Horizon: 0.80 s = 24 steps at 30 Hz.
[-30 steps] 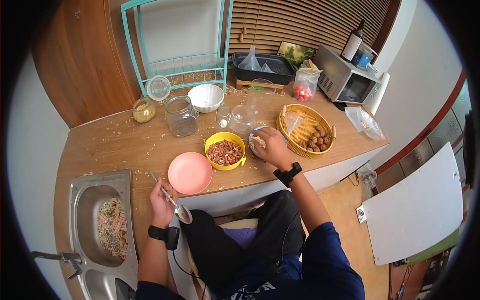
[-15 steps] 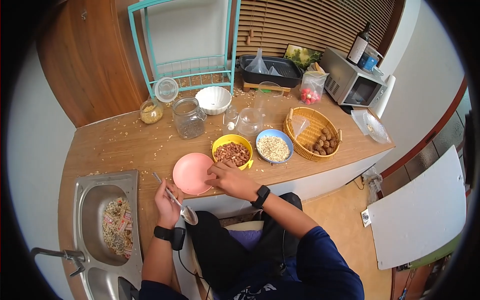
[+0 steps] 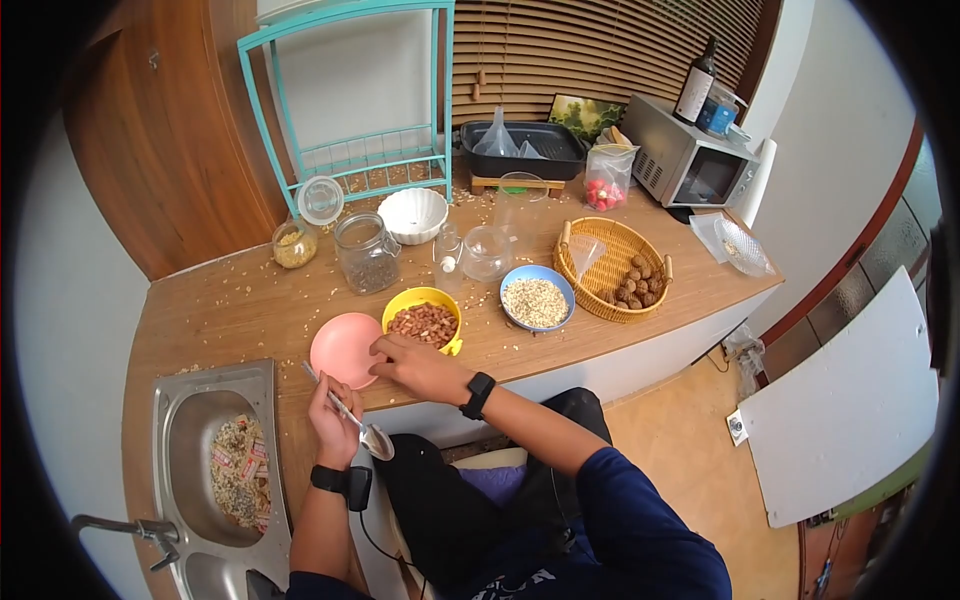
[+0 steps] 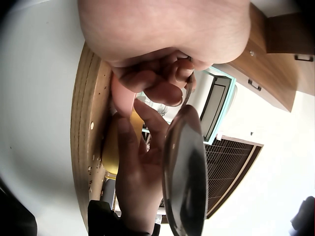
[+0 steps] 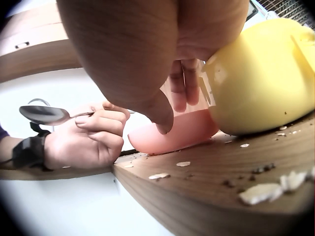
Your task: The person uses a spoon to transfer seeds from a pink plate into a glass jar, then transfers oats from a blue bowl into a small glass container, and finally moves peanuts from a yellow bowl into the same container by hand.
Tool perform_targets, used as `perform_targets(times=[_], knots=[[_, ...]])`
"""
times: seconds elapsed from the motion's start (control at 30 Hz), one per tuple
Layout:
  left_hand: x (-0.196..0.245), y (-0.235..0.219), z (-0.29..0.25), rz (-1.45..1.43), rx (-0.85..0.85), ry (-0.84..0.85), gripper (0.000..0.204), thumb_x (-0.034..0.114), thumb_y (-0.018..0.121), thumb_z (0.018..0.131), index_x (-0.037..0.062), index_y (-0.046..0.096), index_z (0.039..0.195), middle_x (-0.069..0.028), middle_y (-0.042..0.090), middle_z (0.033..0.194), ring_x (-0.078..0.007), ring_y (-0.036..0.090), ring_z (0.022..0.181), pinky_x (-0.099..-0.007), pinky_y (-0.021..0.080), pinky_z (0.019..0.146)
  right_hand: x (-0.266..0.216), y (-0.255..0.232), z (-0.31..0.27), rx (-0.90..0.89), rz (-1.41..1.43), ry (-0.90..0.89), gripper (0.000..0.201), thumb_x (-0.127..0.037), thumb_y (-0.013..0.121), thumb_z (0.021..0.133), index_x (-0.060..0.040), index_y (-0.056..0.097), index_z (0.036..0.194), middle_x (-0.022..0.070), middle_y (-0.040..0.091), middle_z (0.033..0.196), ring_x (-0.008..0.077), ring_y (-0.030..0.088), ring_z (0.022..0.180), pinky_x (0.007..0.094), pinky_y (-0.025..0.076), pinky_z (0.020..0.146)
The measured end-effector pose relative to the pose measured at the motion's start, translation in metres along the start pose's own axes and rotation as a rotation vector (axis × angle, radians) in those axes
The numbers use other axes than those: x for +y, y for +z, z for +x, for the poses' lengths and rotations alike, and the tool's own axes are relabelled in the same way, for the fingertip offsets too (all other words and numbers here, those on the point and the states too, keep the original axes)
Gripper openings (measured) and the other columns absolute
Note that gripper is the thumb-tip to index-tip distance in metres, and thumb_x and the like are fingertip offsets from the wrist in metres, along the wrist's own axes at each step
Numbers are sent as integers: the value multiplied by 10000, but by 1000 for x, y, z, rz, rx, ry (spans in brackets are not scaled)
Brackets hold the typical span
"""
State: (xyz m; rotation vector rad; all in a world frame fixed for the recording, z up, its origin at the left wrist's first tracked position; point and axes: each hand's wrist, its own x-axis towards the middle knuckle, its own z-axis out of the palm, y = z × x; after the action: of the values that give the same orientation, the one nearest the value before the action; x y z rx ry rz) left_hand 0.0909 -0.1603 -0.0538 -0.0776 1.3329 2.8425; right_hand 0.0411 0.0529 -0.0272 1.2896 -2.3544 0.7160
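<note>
My left hand point(image 3: 335, 425) grips a metal spoon point(image 3: 376, 442) by its handle, close to the counter's front edge. The spoon's shiny bowl hangs out below the hand. My right hand point(image 3: 425, 367) reaches across to the right rim of a shallow pink plate point(image 3: 340, 340). Thumb and fingers point(image 5: 184, 93) are spread apart there, with fingertips right at that rim. Close beside this hand is a yellow bowl point(image 5: 268, 81) holding reddish-brown nuts point(image 3: 424, 324), partly covered by the hand in the head view. A blue bowl point(image 3: 510, 318) of oat flakes point(image 3: 535, 302) stands to the right.
Behind stand a glass jar point(image 3: 366, 262), a white fluted bowl point(image 3: 413, 215) and clear containers point(image 3: 487, 255). A wicker basket point(image 3: 573, 290) with walnuts sits right. At left is a steel sink point(image 3: 185, 470) with wrappers and flakes. Loose flakes dot the counter point(image 3: 240, 310).
My right hand has left the blue bowl and come left to the pink plate. The plate and yellow bowl have shifted left. The left hand still holds the spoon.
</note>
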Motion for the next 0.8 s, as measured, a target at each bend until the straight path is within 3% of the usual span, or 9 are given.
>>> perform_targets(times=[0.2,0.27,0.4,0.8], knots=[[2,4,-1,-3,15,-1,427,340,412,1136,141,430,759,-2,356,577,-151,332,446,-302,288,439,-4,-26,-13,130,21,-3,414,-136,719,871,-52,670,1273,150,602,1278,334,615,1182,439,513,999],[2,5,-2,9,40,-12,427,340,413,1136,140,430,760,-2,353,581,-151,332,449,-303,290,439,-1,-39,-29,29,-49,217,551,-195,774,837,-64,625,1351,146,608,1316,335,590,1217,451,478,1039],[0,5,-1,9,21,-10,419,334,420,1136,137,435,766,-8,361,595,-154,345,459,-303,301,451,18,-31,-54,20,-175,205,569,-235,784,828,-68,630,1349,136,619,1315,326,576,1228,446,456,1054],[-1,-3,0,53,-27,-8,424,357,419,1135,134,454,776,-16,401,603,-163,384,461,-308,321,462,11,-24,-47,-34,-205,250,544,-257,786,820,-73,653,1314,121,650,1263,316,598,1213,435,462,1036]])
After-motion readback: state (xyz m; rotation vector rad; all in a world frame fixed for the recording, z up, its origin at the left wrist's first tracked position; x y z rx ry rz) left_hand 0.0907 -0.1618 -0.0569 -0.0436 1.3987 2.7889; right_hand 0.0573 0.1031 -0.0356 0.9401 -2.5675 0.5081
